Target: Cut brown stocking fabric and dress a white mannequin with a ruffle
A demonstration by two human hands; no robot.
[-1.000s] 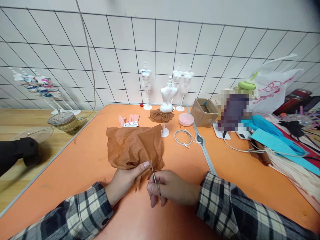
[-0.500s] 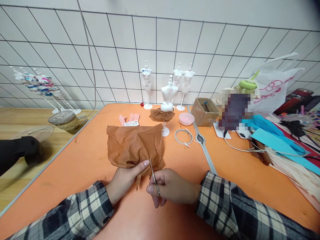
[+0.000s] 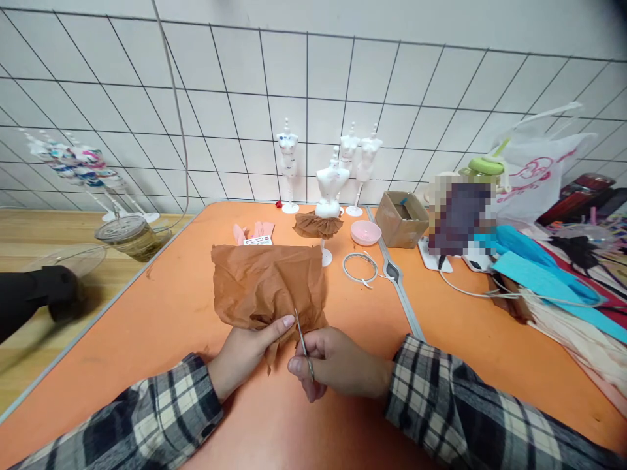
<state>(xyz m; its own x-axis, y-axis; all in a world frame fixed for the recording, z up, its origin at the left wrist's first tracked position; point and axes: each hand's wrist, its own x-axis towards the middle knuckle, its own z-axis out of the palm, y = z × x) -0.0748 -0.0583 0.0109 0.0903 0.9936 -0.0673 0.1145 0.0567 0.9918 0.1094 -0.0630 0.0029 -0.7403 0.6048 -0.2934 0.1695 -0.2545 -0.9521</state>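
Note:
A wrinkled sheet of brown fabric (image 3: 264,281) lies before me over the orange table. My left hand (image 3: 249,349) pinches its lower edge between thumb and fingers, and a ragged strip hangs below. In my right hand (image 3: 333,362) is a small pair of scissors (image 3: 302,343), its blades pointing up and away at the cloth beside my left thumb. Fingers hide part of the handles. Behind the fabric stands a small white dress form (image 3: 331,186) with a gathered brown skirt (image 3: 318,225) round its stand.
Beyond are a pink bowl (image 3: 365,232), a coil of white wire (image 3: 360,267), a cardboard box (image 3: 402,222) and pink cloth pieces (image 3: 263,230). More dress forms (image 3: 287,156) stand by the tiled wall. Blue fabric (image 3: 548,274) and cables crowd the right side. A lidded glass (image 3: 128,236) stands left.
The fabric has shifted slightly to the right, and its top right corner sits a little lower. My right fingers and the scissors handles have moved slightly upward; my left hand keeps its hold.

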